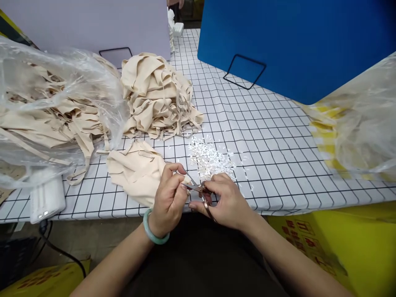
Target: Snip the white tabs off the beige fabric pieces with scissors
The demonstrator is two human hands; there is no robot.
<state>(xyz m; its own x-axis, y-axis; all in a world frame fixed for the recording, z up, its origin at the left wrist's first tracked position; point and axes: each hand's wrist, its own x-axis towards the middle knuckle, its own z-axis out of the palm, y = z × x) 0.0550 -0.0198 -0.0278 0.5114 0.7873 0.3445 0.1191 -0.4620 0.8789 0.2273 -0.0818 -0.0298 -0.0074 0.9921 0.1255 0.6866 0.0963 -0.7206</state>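
Two hands meet at the near edge of the checked table (pixel 278 136): the left hand (pixel 168 202) pinches a beige fabric piece (pixel 136 171) between thumb and fingers, while the right hand (pixel 227 202) grips small scissors (pixel 199 190), blades parted at the fabric. White clippings (pixel 210 159) lie just beyond.

A cloth pile (pixel 159 97) sits on the table (pixel 272 140), a bag (pixel 52 107) to its left, little scraps (pixel 210 159) in front.
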